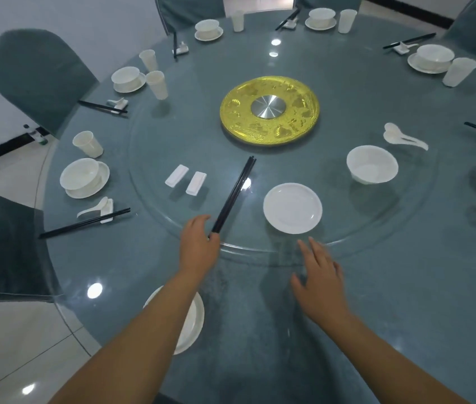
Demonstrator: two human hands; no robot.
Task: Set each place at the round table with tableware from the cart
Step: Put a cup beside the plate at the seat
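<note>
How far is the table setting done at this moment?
Several far places look set, like the bowl on its plate with a cup. The left hand grips black chopsticks. The near plate stands alone; the spare plate, bowl and spoons wait.

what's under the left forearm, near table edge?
A white plate lies on the table under the left forearm. Only its right rim and a sliver at upper left show; the arm covers its middle, so whether anything sits on it cannot be seen.
</note>
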